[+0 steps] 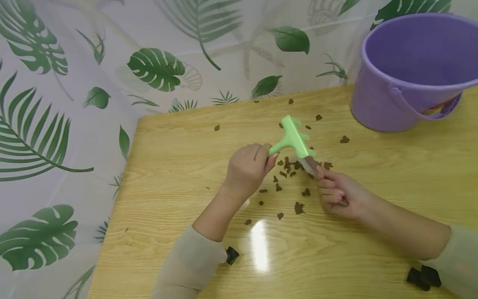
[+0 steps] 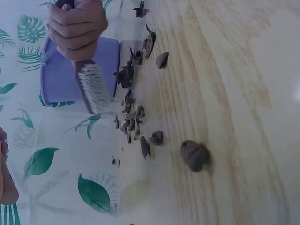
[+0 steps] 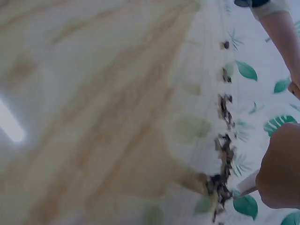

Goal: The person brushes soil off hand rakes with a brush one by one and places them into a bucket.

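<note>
My left hand [image 1: 248, 168] grips the handle of a light green toy rake [image 1: 294, 136], its short tines facing right, held above the table. In my right hand [image 1: 342, 194] is a small brush with a brown handle and white bristles [image 2: 93, 86]. In the head view the rake's lower end overlaps the brush [image 1: 309, 165]; whether they touch I cannot tell. Small dark brown crumbs [image 1: 299, 207] lie scattered under and around both tools, densest beside the bristles. The left wrist view shows the right hand [image 2: 77, 30] curled round the brush handle; the rake is out of sight there.
A purple bucket [image 1: 384, 101] with a handle stands at the table's back right. Behind the wooden table [image 1: 160, 166] hangs a white cloth [image 1: 231, 50] with green leaf prints, which also runs along the left edge. Dark wrist devices [image 1: 423, 278] sit near the sleeves.
</note>
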Available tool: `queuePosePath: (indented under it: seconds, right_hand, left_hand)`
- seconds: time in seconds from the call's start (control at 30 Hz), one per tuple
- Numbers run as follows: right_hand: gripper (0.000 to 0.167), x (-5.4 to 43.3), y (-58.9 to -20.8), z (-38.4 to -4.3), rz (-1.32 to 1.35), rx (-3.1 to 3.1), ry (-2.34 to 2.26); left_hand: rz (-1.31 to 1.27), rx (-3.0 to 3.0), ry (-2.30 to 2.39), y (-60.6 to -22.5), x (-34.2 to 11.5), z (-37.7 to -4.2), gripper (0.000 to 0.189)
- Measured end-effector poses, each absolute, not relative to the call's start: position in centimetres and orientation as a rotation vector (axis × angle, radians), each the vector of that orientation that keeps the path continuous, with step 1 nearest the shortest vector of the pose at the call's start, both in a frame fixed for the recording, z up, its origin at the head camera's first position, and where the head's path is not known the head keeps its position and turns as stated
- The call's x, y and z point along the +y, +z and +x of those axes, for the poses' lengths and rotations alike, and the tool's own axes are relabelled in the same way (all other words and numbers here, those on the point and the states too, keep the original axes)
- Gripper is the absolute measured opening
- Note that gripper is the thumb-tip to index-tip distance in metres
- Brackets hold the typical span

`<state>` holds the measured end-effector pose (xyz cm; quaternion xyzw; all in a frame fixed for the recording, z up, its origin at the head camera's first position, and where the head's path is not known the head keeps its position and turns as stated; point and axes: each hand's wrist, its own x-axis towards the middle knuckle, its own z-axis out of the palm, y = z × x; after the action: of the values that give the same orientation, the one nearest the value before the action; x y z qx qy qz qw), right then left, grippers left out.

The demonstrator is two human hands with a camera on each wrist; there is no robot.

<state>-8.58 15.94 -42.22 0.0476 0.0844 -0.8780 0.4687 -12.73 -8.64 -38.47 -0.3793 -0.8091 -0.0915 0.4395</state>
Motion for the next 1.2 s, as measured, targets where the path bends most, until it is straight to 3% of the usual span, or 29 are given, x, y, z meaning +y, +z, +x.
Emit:
queuePosePath:
  seconds: [0.17,0.43,0.73,0.9,1.2]
  right_hand:
    - [0.05,17.9,-41.6,-9.4,0.018,0.314,-2.234]
    - [0.045,18.1,-37.9,-9.0,-0.11,0.633,-2.281]
    - [0.046,17.4,-36.5,-7.5,-0.335,1.005,-2.216]
    - [0.041,17.0,-35.9,-6.0,-0.308,1.315,-2.087]
    - [0.048,15.6,-34.9,-5.2,-0.068,1.745,-1.699]
  left_hand:
    - [-0.927,-2.077,-0.236,-38.7,-8.6,-12.4,0.044]
    - [-0.94,-2.165,-0.278,-39.5,-8.6,-12.0,0.045]
    - [-0.925,-2.226,-0.196,-39.9,-8.7,-12.0,0.04]
    - [-0.926,-2.283,-0.083,-40.0,-8.7,-12.0,0.025]
    - [-0.99,-2.328,0.157,-39.3,-8.3,-11.9,0.029]
